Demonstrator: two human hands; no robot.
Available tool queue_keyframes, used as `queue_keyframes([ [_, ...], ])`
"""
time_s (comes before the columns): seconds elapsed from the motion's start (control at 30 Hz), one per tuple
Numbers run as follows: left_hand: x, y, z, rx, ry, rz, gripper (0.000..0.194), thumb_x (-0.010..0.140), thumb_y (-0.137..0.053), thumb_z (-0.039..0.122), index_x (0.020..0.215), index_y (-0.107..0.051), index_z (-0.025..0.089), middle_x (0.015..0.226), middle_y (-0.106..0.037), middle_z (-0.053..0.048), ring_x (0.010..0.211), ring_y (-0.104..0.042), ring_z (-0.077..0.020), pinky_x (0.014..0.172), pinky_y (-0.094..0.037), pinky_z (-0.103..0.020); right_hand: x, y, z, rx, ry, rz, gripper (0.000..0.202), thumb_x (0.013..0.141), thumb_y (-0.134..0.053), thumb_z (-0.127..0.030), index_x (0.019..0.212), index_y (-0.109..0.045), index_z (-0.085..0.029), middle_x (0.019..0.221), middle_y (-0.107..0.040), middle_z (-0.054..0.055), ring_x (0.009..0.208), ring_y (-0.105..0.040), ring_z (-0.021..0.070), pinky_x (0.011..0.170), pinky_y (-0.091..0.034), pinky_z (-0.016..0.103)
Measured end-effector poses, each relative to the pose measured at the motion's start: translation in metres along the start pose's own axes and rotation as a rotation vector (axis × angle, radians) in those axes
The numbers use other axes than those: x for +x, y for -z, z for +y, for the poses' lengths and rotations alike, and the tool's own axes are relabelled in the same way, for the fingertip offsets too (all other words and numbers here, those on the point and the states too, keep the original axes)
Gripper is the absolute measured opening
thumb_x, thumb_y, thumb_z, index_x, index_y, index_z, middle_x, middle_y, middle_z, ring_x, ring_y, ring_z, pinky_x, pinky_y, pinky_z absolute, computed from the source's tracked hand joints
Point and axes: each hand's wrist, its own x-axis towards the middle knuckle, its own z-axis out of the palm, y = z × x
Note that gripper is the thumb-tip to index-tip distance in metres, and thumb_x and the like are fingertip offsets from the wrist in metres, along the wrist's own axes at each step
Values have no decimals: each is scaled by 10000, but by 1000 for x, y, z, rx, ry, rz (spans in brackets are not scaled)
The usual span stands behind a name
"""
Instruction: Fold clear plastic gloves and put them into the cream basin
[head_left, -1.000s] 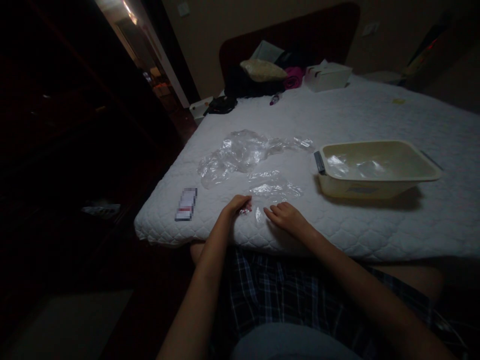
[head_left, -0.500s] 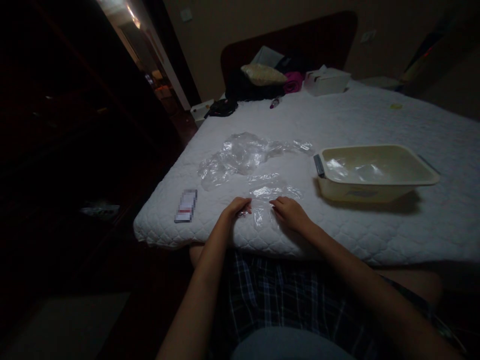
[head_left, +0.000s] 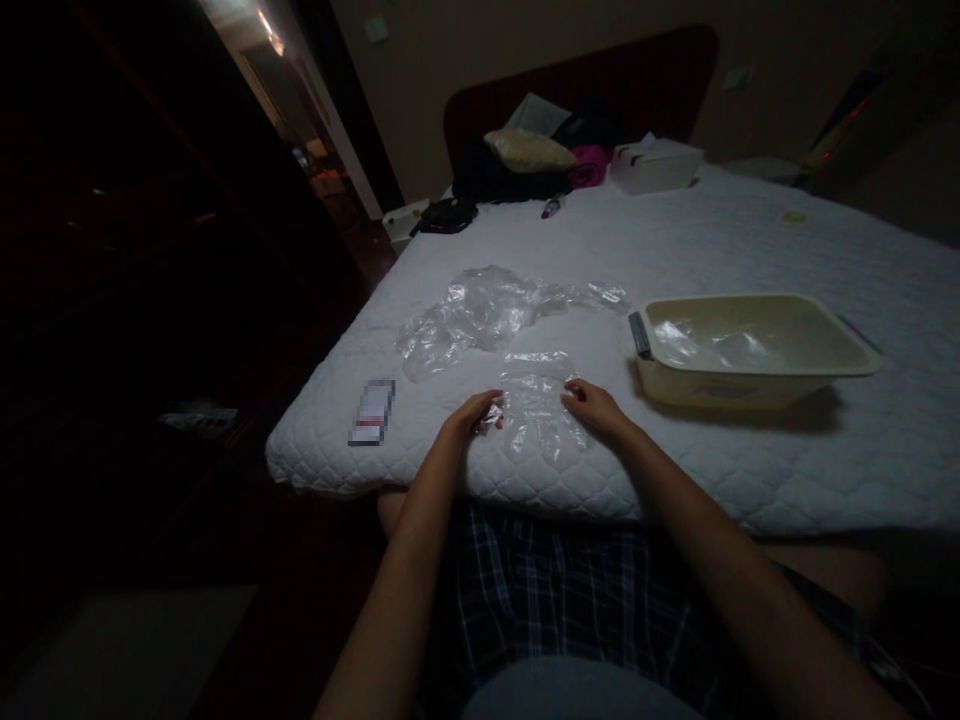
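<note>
While the left hand (head_left: 471, 412) and the right hand (head_left: 598, 408) pinch opposite sides of the clear plastic (head_left: 536, 390) over the bed (head_left: 697, 465), I think gentle, even pulling suits it best.

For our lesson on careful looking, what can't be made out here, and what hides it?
All in the head view:
Left hand: the hand itself partly hides how it meets the clear plastic.
Phone: pixel blocks blur its screen.
Tub: its near wall hides part of the inside.
Label on the tub: too small and dim to read.
Right arm: cut off by the bottom edge.
</note>
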Motion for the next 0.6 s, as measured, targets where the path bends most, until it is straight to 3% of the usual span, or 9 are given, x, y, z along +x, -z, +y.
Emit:
queue_keyframes([
  [0.27,4,2,-5,-230,44,-67,418,741,-455,540,566,-489,162,480,-498,10,397,-417,-80,421,-310,-226,-5,4,13,738,-134,135,388,620,-626,-394,914,-606,-141,597,-543,-26,504,-463,84,462,-358,206],
  [0.43,0,6,-7,-202,18,-66,474,707,-493,597,560,-528,147,448,-469,10,394,-400,-73,412,-295,-219,-8,8,14,881,-256,220,392,578,-669,-416,853,-597,-146,550,-535,-32,416,-420,60,379,-309,180],
  [0.6,-12,7,-12,-126,-23,-36,604,713,-367,695,607,-575,138,466,-506,-20,392,-431,-82,384,-262,-220,-8,5,17,878,-255,261,382,581,-669,-428,833,-590,-151,565,-545,-29,423,-433,61,379,-318,176],
])
